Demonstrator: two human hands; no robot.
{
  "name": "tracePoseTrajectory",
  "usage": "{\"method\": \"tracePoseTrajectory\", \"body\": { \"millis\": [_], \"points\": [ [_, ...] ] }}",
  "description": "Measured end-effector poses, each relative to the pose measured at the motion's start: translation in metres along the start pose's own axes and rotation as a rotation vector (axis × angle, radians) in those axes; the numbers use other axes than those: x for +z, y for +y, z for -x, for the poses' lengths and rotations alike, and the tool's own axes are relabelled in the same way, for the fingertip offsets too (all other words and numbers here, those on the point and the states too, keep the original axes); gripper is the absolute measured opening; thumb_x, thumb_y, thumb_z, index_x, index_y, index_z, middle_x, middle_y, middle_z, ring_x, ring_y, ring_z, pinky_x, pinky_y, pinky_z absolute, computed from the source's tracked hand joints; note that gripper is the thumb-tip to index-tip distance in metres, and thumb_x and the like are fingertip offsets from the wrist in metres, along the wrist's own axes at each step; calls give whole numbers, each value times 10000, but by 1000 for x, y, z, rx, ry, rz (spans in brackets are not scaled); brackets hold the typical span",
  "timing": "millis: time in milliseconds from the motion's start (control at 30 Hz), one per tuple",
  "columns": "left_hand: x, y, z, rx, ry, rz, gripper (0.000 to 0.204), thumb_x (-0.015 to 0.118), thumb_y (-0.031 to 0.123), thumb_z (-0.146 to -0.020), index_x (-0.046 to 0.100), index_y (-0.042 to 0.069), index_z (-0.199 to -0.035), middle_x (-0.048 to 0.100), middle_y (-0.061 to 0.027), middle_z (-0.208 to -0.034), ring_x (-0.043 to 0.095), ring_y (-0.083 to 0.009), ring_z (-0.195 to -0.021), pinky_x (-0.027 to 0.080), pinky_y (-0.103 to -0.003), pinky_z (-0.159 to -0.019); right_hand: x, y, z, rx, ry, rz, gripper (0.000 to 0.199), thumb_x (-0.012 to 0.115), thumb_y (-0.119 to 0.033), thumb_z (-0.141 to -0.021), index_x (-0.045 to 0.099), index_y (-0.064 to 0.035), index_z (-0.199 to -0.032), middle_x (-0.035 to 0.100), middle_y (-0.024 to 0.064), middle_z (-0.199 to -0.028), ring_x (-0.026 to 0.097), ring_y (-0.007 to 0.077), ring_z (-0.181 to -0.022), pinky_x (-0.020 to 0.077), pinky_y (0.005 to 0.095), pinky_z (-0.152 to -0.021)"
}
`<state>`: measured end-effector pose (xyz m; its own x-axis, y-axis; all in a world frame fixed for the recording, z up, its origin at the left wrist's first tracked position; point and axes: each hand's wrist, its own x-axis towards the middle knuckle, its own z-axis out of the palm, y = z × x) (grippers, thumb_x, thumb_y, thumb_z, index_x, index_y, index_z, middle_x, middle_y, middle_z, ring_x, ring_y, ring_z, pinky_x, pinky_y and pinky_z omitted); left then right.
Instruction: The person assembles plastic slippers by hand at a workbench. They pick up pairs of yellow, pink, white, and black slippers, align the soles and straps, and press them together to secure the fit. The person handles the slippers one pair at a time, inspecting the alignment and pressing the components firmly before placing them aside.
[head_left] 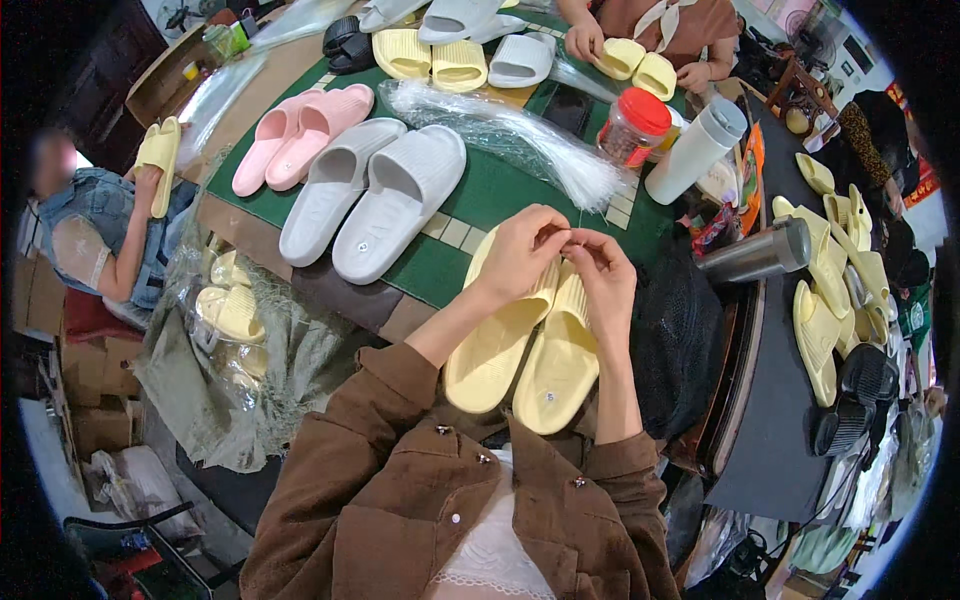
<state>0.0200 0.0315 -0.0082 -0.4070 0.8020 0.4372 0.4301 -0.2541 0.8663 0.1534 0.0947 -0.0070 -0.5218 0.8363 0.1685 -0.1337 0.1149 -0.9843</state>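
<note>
A pair of pale yellow slide slippers (557, 375) lies at the table's near edge, toes pointing away from me. Over their straps, my left hand (523, 247) and my right hand (603, 275) meet with fingertips pinched together. Whatever thin thing they hold is too small to name. Just beyond my hands lies a bundle of thin clear plastic strands (560, 160), its cut ends fanned toward me. To the left of my hands sit a pair of grey slide slippers (405, 200) and, behind them, a pink pair (305, 135).
A red-lidded jar (632, 125), a white bottle (697, 150) and a steel tumbler (755, 250) stand at the right. More slippers are heaped on the dark right-hand table (770, 440). Co-workers sit at the left and far side, holding yellow slippers. A sack of slippers (190, 370) stands left.
</note>
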Motion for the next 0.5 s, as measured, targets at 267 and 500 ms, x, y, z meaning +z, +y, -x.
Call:
{"method": "tracePoseTrajectory", "body": {
  "millis": [267,500],
  "points": [
    [3,-1,2,-10,9,59,91,653,50,-869,627,-17,-925,599,-53,-837,560,-88,-683,453,-248,-601,0,4,1,9,39,-61,94,613,9,-906,645,28,-992,666,46,-933,628,91,-837,517,224,-758],
    [3,3,3,23,-1,13,68,645,47,-865,625,-4,-906,579,-37,-806,515,-78,-640,419,-240,-569,-1,4,0,38,82,-27,72,637,-22,-900,651,12,-961,664,34,-894,614,72,-808,505,216,-708]
  ]
}}
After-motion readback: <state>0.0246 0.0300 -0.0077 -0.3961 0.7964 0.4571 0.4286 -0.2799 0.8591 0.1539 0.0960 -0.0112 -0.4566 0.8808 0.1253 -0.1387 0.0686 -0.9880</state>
